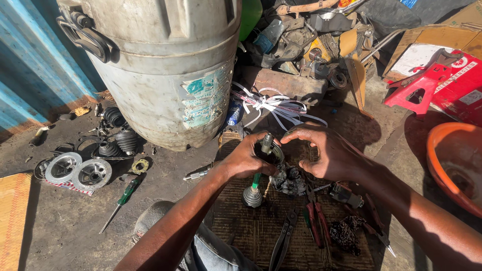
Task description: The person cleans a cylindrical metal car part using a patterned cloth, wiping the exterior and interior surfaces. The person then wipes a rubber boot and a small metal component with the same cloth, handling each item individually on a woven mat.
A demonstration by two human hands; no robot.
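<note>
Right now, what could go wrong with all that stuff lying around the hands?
The greasy metal joint gripped by the left hand might slip and drop onto the parts below. The right hand works close to the joint's rim, so fingers could get pinched. Pliers and a screwdriver lie loose on the ground, easy to kneel on.

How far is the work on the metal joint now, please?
Done: rubber boots and discs lie off on the ground. In hand: the left hand grips the greasy joint, and the right hand touches its rim. Left: pliers and a green screwdriver lie unused.
</note>
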